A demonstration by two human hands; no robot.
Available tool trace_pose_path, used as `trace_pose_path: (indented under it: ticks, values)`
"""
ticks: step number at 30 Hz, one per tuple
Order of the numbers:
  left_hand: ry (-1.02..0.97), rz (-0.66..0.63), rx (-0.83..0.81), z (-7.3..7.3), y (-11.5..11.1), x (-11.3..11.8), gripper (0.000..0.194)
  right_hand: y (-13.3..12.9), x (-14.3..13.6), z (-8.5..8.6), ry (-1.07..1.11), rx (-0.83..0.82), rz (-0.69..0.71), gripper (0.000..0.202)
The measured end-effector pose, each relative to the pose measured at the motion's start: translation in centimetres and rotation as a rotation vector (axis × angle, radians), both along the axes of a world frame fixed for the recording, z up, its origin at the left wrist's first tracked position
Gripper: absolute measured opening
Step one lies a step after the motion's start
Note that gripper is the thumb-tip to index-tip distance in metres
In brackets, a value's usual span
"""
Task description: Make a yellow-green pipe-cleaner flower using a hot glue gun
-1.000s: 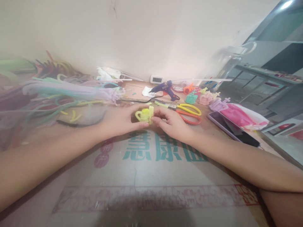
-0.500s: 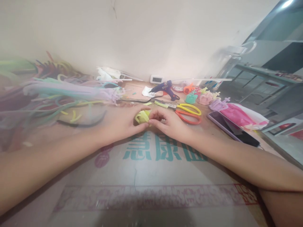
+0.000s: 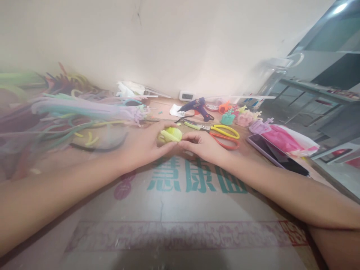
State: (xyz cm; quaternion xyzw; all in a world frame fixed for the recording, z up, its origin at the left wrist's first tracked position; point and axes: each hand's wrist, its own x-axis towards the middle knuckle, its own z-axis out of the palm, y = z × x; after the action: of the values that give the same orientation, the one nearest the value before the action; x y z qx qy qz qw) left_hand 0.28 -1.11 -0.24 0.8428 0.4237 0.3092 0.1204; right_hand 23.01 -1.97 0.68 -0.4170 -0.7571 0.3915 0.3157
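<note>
Yellow-green in the head view, the small bundle (image 3: 173, 134) sits between the left hand's (image 3: 146, 144) thumb and curled fingers, held. The right hand's (image 3: 204, 148) thumb and forefinger nearly meet at its right edge; whether they grip it, I cannot tell.

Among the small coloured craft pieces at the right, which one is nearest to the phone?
The lilac piece, just behind the phone; the pink one, teal one and orange one are farther left.

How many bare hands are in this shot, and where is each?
2. The bare left hand cups the rounded, yellow-green, fuzzy-looking piece from its left; the bare right hand is at the piece's right edge. No other hands show.
</note>
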Motion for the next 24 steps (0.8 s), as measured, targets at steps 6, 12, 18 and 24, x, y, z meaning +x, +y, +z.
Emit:
trace_pose_path:
  ticks: [6,12,18,24]
  values:
    - [0.013,-0.037,0.023,0.04,0.01,-0.04,0.059,-0.2,-0.04,0.03,0.007,-0.038,-0.02,0.028]
    - [0.013,-0.065,0.032,-0.03,0.12,-0.01,0.056,-0.27,-0.08,0.07,0.011,-0.02,-0.012,0.026]
    - [-0.004,0.019,-0.043,-0.08,0.19,-0.03,0.058,-0.07,-0.03,-0.19,0.044,0.014,-0.062,0.024]
    - [-0.04,0.012,-0.097,0.22,0.28,0.03,0.051,-0.01,-0.04,-0.15,0.1,-0.023,-0.087,0.024]
